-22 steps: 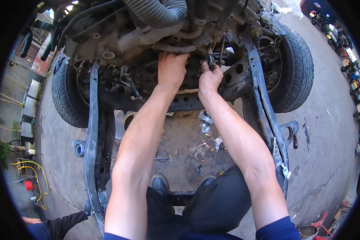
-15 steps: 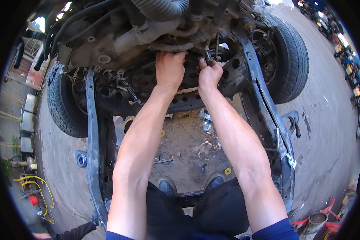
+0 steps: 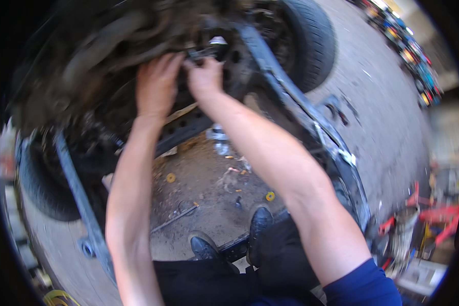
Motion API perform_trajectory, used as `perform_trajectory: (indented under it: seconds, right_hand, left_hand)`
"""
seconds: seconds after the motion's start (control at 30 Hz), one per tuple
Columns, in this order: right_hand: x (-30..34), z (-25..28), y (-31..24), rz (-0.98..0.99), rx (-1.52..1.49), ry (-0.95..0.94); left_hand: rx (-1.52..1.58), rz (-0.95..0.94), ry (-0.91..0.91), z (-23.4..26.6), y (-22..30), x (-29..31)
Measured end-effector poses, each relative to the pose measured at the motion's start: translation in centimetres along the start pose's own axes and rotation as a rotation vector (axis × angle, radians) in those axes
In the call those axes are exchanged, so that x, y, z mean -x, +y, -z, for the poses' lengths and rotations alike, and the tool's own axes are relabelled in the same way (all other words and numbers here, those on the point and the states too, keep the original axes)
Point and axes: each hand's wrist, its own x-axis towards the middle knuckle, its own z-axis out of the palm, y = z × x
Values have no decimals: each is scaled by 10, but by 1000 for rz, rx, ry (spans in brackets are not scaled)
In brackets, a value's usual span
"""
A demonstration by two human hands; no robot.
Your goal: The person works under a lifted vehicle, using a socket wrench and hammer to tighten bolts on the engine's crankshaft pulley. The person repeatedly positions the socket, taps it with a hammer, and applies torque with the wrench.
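Observation:
My left hand (image 3: 158, 86) reaches up to the dark underside of a vehicle body (image 3: 97, 46), its fingers stretched out and blurred. Close beside it on the right, my right hand (image 3: 206, 80) is closed, thumb and fingers bent around a small grey metal piece (image 3: 195, 53) that is too smeared to name. Both hands are over the far end of a bare vehicle frame, above its dark perforated crossmember (image 3: 187, 128). The fingertips partly vanish against the dark parts.
Blue-grey frame rails (image 3: 278, 76) run along both sides, with a tire (image 3: 311, 43) outside the right one. My shoes (image 3: 203, 247) stand inside the frame, near a thin rod (image 3: 173, 219) and yellow rings (image 3: 270, 196). Red metal equipment (image 3: 441, 217) stands at the lower right.
The view has turned and shifted, so the frame now lies tilted and my hands appear farther left. My left fingers look straighter than before, and my two hands appear closer together.

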Motion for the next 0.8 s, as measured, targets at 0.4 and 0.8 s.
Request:
perform_trajectory:
  seconds: [0.4,0.8]
  right_hand:
    - [-6,5,-7,-134,31,56]
    - [-26,40,-15,-201,-29,-451]
  left_hand:
    - [3,-136,55,-15,-4,-18]
    - [-55,-113,111,-21,-4,-10]
